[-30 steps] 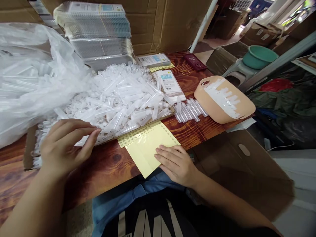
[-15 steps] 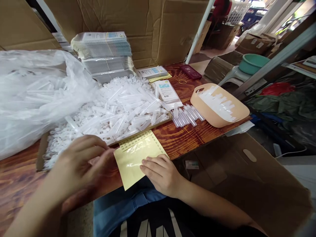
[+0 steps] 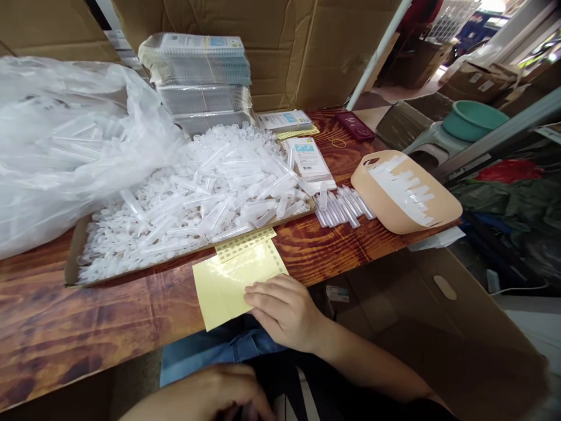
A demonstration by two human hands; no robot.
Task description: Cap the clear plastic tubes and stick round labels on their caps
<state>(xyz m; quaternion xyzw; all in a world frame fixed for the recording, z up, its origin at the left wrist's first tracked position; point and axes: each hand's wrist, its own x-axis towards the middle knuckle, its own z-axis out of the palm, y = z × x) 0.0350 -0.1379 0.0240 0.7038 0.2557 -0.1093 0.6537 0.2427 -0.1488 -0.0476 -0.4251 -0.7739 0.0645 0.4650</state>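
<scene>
My right hand [image 3: 283, 310] grips the near right edge of a yellow sticker sheet [image 3: 223, 286], its fingers on top and its thumb out of sight. Rows of small oval stickers run along the sheet's far and right sides; its near part juts past the table edge. My left hand [image 3: 234, 389] is low against my dark shirt, its fingers bent and partly hidden, so I cannot see whether it holds anything. Just beyond the sheet lies a shallow cardboard tray [image 3: 131, 273] heaped with clear plastic tubes [image 3: 219, 187] and small clear pieces.
A clear plastic bag [image 3: 79, 158] of tubes sits at the left. Banded stacks of printed packs [image 3: 201, 64] stand behind the tray. To the right are a row of tubes [image 3: 342, 207], a peach basket [image 3: 385, 213] with white pieces, and a dark red phone-like item [image 3: 356, 126].
My left hand has drawn back from beside the sheet down to my shirt. My right hand stays on the sheet. The camera view has shifted slightly.
</scene>
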